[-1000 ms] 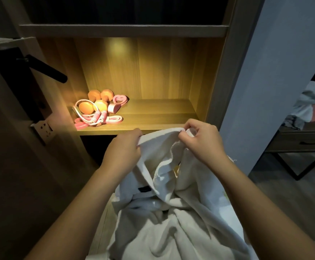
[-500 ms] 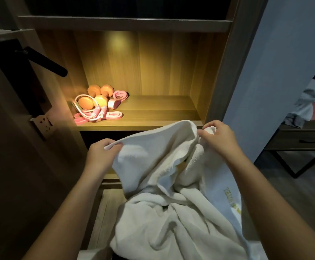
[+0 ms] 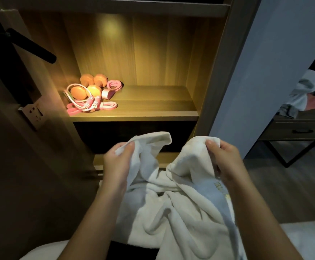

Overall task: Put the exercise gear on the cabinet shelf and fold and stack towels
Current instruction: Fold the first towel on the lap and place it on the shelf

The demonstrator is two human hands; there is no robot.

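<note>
Two jobs share this cabinet [image 3: 214, 76], and one looks finished: its lit shelf [image 3: 153, 109], up at twelve o'clock from my hands, already carries the exercise gear [image 3: 92, 94] bunched at its left end, around eleven o'clock, with bare wood to the right. Next in size is the white towel [image 3: 173, 199], which hangs crumpled from my grip toward six o'clock, its bulk sagging between my forearms. Its top edge runs roughly nine to three o'clock, though slack dips in the middle, so I judge the coming move is pulling that edge taut before any fold. My left hand [image 3: 118, 162] pinches one bunched corner at ten o'clock; my right hand [image 3: 223, 160] is clenched on the other at two o'clock. Both sit about level, neither clearly nearer the shelf.
</note>
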